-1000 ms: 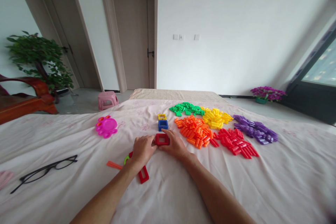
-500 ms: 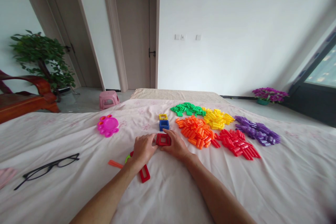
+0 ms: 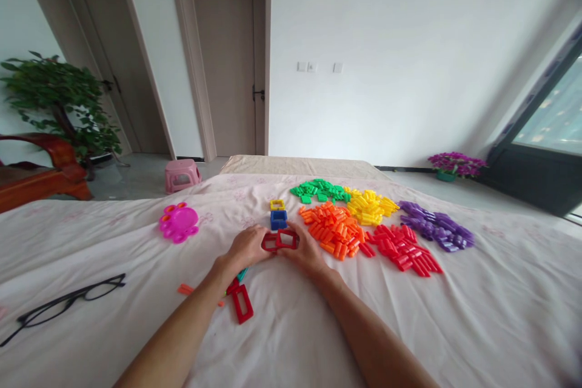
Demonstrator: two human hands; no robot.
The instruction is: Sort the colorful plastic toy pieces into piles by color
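"Two red frames have opened out since the earlier frame, where they looked like one squat box. Now the left red frame (image 3: pixel 270 234) and the right red frame (image 3: pixel 286 231) show side by side."

"Who has which?"

"The left hand (image 3: pixel 249 245) has its grip clamped on the left red frame; the right hand (image 3: pixel 309 254) has its grip clamped on the right red frame. Their inner edges meet, though I can't tell whether they're joined."

"Where exactly?"

"Between the hands, on the near side of the blue box (image 3: pixel 278 226), with the yellow square (image 3: pixel 277 209) just behind that."

"And under the left forearm?"

"A loose red frame (image 3: pixel 248 316) lies beside it on the pale cloth (image 3: pixel 291 339), near a teal piece (image 3: pixel 242 274) that has come into view. Orange strips (image 3: pixel 185 289) lie on the forearm's other side."

"What about further left?"

"Black-framed glasses (image 3: pixel 68 298), arms unfolded, and beyond them a pink paw-shaped dish (image 3: pixel 184 221)."

"And right of the hands?"

"Heaps of small pieces: the orange pile (image 3: pixel 336 230) nearest, the red pile (image 3: pixel 407 248) next to it, the green pile (image 3: pixel 321 189) and yellow pile (image 3: pixel 370 206) behind, the purple pile (image 3: pixel 436 224) furthest right."

"Any writing?"

"One wall plate (image 3: pixel 311 66) carries a mark too small to read."
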